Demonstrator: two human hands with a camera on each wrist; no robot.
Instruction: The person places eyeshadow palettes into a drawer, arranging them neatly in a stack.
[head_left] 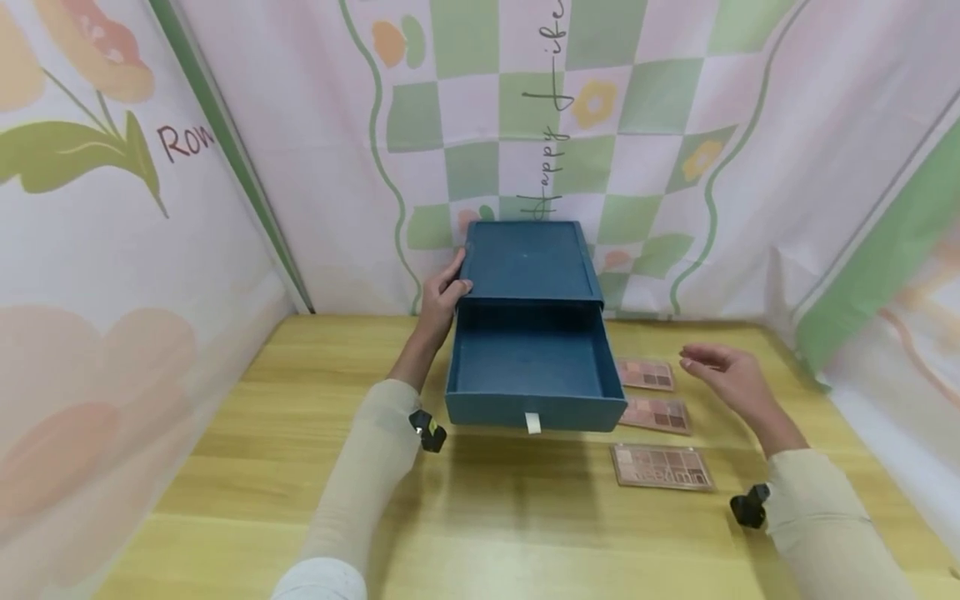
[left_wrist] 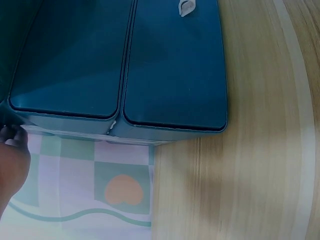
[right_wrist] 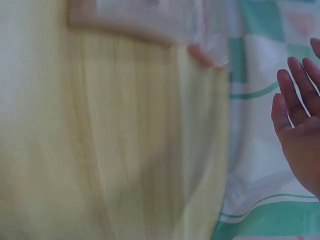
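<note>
A blue plastic drawer box (head_left: 528, 258) stands at the back of the table, its top drawer (head_left: 536, 411) pulled out. The inside of that drawer shows bare blue walls, and a white tab hangs on its front. My left hand (head_left: 444, 292) holds the box's upper left side, thumb at the edge. Beneath, closed drawer fronts (left_wrist: 172, 70) show in the left wrist view. Off to the right, my right hand (head_left: 723, 379) hovers with loosely bent fingers, holding nothing. Nearest to it are makeup palettes: a rear one (head_left: 648, 375), a middle one (head_left: 660, 414) and a front one (head_left: 662, 467).
The wooden table (head_left: 300, 467) carries everything. Behind it hangs a checked, patterned curtain (head_left: 525, 108), close to the back of the drawer box. More patterned cloth (head_left: 82, 350) walls off the left side, and similar cloth the right. The pulled-out drawer overhangs the table's middle.
</note>
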